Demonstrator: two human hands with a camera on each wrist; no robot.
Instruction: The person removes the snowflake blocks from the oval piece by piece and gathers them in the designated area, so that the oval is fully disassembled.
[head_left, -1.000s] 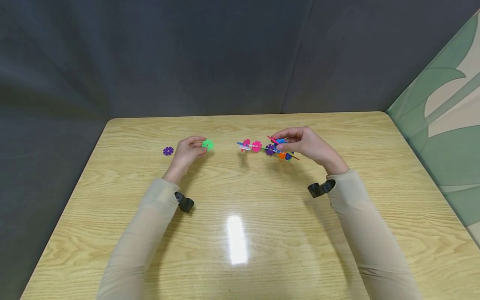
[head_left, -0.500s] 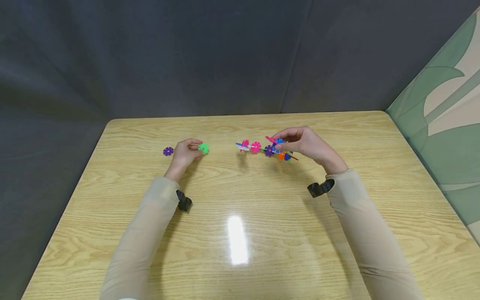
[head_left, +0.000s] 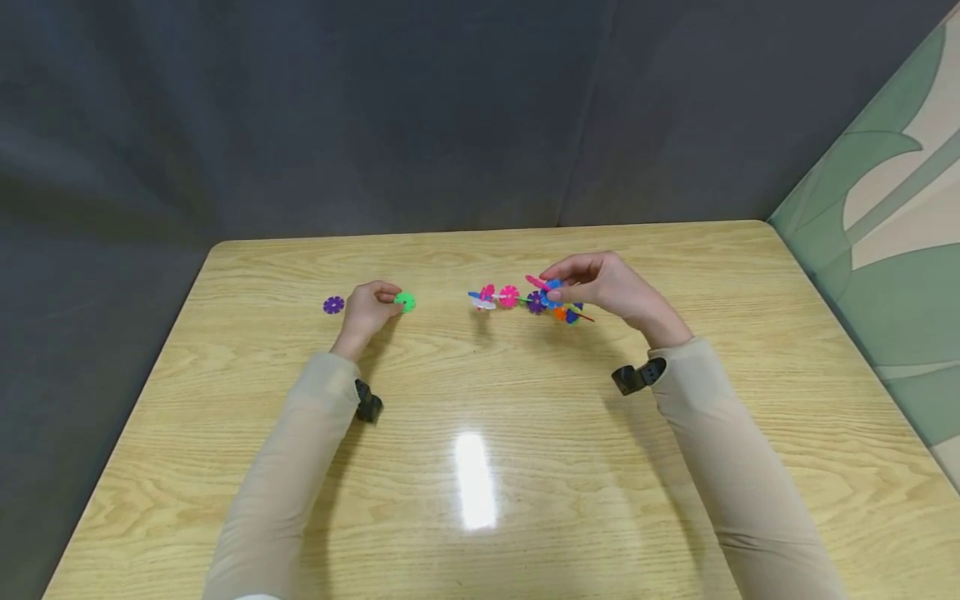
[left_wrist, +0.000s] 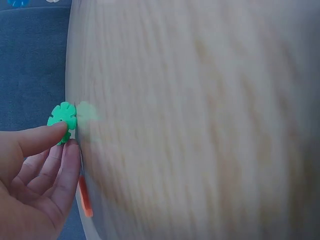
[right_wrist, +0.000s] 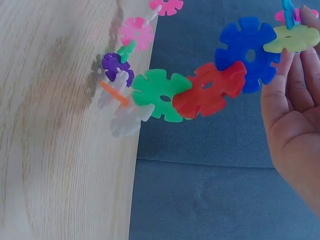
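My left hand (head_left: 364, 310) pinches a bright green snowflake disc (head_left: 405, 302) between thumb and fingers, left of the table's middle. In the left wrist view, the same green disc (left_wrist: 63, 117) stands upright, and an orange strip-like piece (left_wrist: 85, 196) shows beside the fingers. My right hand (head_left: 600, 285) grips a chain of interlocked snowflake discs near a blue disc (head_left: 552, 294). Leftward the chain reaches a pink disc (head_left: 508, 297) and a white end piece (head_left: 483, 305). In the right wrist view, green (right_wrist: 163, 96), red (right_wrist: 209, 90) and blue (right_wrist: 247, 54) discs interlock.
A loose purple disc (head_left: 333, 305) lies on the wooden table (head_left: 420, 500), left of the left hand. Behind the table's far edge hangs a dark grey curtain (head_left: 390, 117). A green-and-beige patterned panel (head_left: 900, 275) stands at the right.
My left hand has drawn slightly left and down with the green disc, away from the chain. The right hand and chain have barely shifted.
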